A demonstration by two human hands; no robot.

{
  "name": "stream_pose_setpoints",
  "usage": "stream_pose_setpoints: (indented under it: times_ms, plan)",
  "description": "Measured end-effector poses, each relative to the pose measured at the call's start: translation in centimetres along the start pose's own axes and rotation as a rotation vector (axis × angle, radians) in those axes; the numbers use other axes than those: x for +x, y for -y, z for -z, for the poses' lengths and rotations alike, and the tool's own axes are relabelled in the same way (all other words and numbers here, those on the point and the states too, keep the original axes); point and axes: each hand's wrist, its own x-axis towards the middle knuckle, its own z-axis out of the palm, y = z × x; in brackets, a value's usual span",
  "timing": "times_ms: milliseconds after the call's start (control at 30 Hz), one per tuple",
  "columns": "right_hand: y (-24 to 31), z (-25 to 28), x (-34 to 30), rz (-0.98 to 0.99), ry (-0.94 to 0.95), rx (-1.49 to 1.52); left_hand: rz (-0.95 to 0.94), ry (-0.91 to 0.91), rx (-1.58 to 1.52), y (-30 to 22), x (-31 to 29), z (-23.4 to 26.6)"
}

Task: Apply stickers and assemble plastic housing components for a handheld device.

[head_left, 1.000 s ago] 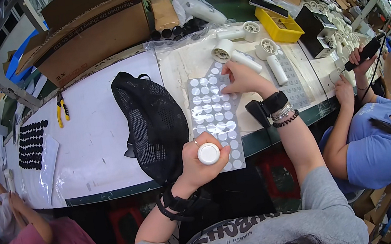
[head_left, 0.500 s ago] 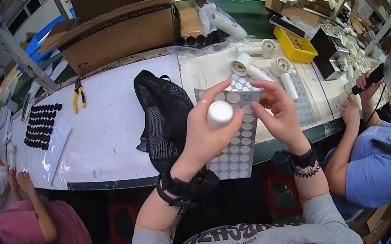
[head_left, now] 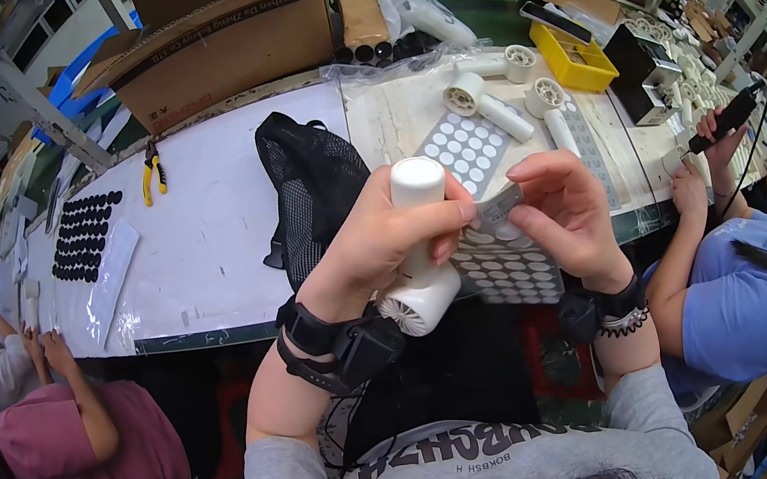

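My left hand (head_left: 369, 242) is closed around the handle of a white hair-dryer-shaped housing (head_left: 429, 292). The rounded handle end points up and away from me, and the ribbed, vented end of its head shows below my palm near the wrist. A grey sheet of round stickers (head_left: 520, 274) hangs bent between my hands. My right hand (head_left: 570, 212) pinches its upper corner between thumb and fingers, while my left thumb and fingertip reach the opposite edge. Part of the sheet is hidden behind my right hand. Whether a single sticker is lifted, I cannot tell.
Another sticker sheet (head_left: 464, 150) lies ahead beside several white housings (head_left: 506, 117). A black mesh bag (head_left: 322, 189) is left of my hands, farther left pliers (head_left: 153, 178) and black discs (head_left: 88, 239). A yellow bin (head_left: 581, 66) stands back right. Co-workers sit on both sides.
My left hand has tilted the housing, so its handle and vented head now show. The sticker sheet has shifted right and bends, and my right hand has moved slightly right and down.
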Motion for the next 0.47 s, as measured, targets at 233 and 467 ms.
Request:
stream_pose_setpoints:
  times_ms: [233,467]
  plan:
    - [0.1,0.1,-0.2,0.006,0.102,0.122,0.199,0.098,-0.201,-0.1,-0.2,-0.4]
    - [4.0,1.1,2.5,0.245,0.458,-0.638,0.326,0.124,-0.154,-0.8,-0.1,0.1]
